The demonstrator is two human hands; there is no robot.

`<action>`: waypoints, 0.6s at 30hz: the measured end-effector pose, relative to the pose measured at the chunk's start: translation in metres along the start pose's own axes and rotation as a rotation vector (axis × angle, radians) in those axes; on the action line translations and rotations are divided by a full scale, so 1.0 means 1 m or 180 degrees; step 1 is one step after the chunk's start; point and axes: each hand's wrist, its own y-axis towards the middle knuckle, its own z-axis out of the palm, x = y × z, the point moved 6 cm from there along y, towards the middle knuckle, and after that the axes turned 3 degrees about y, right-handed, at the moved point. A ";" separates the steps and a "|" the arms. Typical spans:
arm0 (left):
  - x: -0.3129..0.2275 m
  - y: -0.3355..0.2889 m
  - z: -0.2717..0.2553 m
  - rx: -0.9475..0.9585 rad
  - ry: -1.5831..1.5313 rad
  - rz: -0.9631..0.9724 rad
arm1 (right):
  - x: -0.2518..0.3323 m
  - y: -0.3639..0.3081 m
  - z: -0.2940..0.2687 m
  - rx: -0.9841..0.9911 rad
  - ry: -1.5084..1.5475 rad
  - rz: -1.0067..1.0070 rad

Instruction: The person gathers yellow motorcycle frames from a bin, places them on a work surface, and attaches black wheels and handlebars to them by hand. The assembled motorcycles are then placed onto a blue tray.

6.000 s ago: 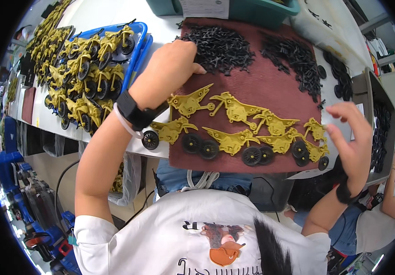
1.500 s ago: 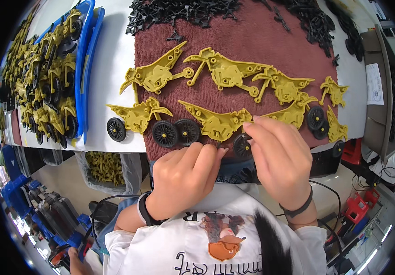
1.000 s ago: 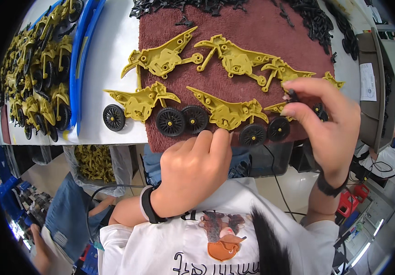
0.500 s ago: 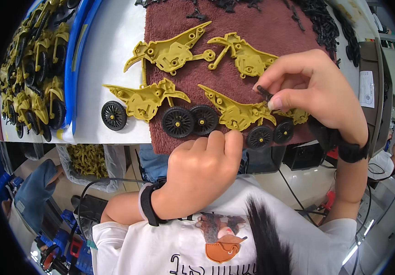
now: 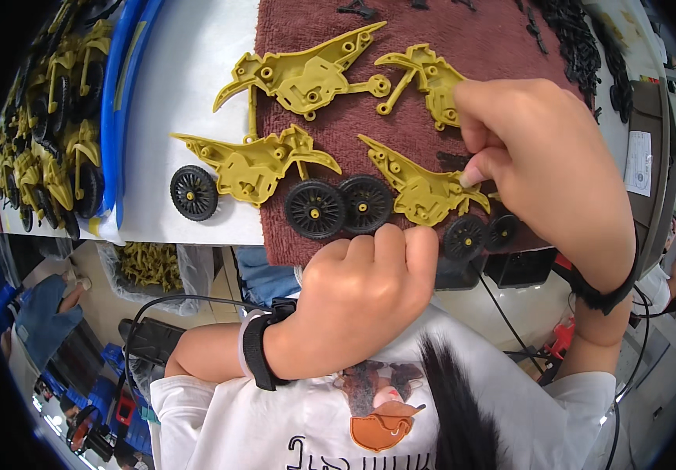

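Note:
Yellow plastic toy motorbike body halves lie at the front of a brown-red towel (image 5: 306, 23). My right hand (image 5: 557, 157) is closed in a pinch over the lower right body half (image 5: 416, 188). A small black plastic part (image 5: 452, 160) shows beside its thumb, blurred and partly hidden. My left hand (image 5: 361, 290) is curled at the table's near edge, its knuckles just below two black spoked wheels (image 5: 314, 210). Its fingertips are hidden, so what it holds, if anything, does not show. Another body half (image 5: 244, 168) and a wheel (image 5: 194, 193) lie to the left.
A blue-edged tray (image 5: 122, 102) with many yellow-and-black toy motorbikes stands at the left. Black parts (image 5: 577, 55) are heaped at the far right. Below the table, a lined bin (image 5: 150, 270) holds yellow pieces. Two more body halves (image 5: 302, 78) lie farther back.
The picture has shifted slightly, moving the parts rightward. My right hand has turned more knuckles-up, and its fingers sit lower over the body half. My left hand stays curled by the wheels.

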 end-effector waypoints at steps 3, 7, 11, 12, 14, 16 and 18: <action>-0.002 0.000 -0.001 0.0051 -0.0004 -0.0001 | -0.001 -0.003 -0.007 -0.0125 -0.0563 -0.0015; 0.002 0.001 -0.002 0.0079 -0.0291 -0.0324 | -0.008 -0.005 -0.017 -0.0131 -0.0418 0.0057; 0.003 0.005 -0.007 0.0268 -0.0751 -0.0436 | 0.000 0.006 -0.033 -0.0596 0.0058 -0.0343; 0.005 0.004 -0.010 0.0267 -0.0719 -0.0455 | 0.001 0.015 -0.027 -0.0390 -0.0037 -0.0343; 0.008 0.005 -0.011 0.0572 -0.1266 -0.0493 | -0.007 0.024 -0.013 -0.0455 -0.0127 -0.0565; 0.007 0.003 -0.012 0.0581 -0.1375 -0.0472 | -0.003 0.031 -0.009 -0.0264 -0.0100 -0.0538; 0.007 0.000 -0.015 0.0595 -0.1486 -0.0461 | -0.003 0.030 -0.010 -0.0474 -0.0103 -0.0712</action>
